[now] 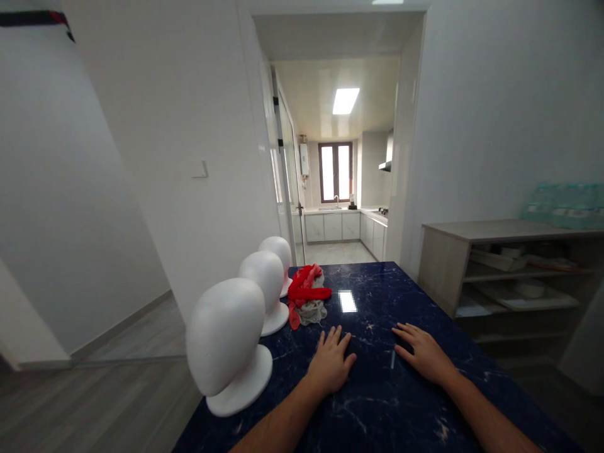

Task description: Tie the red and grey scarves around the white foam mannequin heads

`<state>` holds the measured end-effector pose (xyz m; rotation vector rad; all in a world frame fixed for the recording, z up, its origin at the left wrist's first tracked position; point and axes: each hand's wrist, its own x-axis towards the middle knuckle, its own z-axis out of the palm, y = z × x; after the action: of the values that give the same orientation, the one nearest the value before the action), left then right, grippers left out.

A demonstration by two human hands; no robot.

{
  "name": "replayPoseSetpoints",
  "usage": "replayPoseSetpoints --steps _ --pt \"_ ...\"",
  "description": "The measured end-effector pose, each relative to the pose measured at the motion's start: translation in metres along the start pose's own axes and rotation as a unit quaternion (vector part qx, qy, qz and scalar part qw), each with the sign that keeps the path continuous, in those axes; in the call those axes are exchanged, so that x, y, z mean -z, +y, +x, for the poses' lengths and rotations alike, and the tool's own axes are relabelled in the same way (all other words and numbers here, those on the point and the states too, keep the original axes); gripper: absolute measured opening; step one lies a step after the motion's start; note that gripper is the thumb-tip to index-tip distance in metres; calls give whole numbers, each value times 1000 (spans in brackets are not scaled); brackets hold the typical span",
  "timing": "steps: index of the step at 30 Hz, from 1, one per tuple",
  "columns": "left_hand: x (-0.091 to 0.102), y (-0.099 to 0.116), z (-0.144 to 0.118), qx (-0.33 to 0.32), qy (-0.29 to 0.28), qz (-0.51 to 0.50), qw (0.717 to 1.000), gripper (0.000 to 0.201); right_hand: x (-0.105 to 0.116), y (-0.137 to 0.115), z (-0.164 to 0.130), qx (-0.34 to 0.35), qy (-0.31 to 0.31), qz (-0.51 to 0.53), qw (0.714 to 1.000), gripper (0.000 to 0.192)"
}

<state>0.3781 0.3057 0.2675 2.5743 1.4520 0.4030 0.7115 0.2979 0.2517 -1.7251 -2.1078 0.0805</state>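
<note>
My left hand (330,363) lies flat on the dark blue marbled table (372,402), fingers spread and holding nothing. My right hand (421,352) rests on the same surface, also with its fingers apart and nothing in them. Just beyond my left hand is a crumpled heap of cloth: red fabric (309,294) on top, with greyish white fabric (311,313) partly under it. Three white foam heads stand in a row along the table's left side: a near one (226,336), a middle one (265,280) and a far one (277,248), partly hidden by the middle one.
To the right stands a wooden shelf unit (443,264) with trays and papers inside. Packs of bottles (566,204) sit on its top. Behind the table a doorway opens into a kitchen with white cabinets (333,226). A wall switch (198,168) is on the left.
</note>
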Motion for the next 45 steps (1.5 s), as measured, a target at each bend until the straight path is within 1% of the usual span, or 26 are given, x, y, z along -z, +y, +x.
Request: replayPoseSetpoints --steps 7,17,23,31,45 --pt "2 0 0 -1 -2 -8 1000 69 -1 2 0 -5 -1 1 1000 59" --pt "4 2 -1 0 -6 9 1000 67 0 1 1 -5 -2 2 1000 59" --pt "4 3 0 4 -11 16 1000 66 0 1 0 -4 4 10 1000 58" --pt "2 0 0 0 -3 2 1000 68 -1 3 1 -1 9 13 1000 57" --pt "1 0 0 0 1 -9 1000 69 -1 2 0 -4 0 6 1000 59"
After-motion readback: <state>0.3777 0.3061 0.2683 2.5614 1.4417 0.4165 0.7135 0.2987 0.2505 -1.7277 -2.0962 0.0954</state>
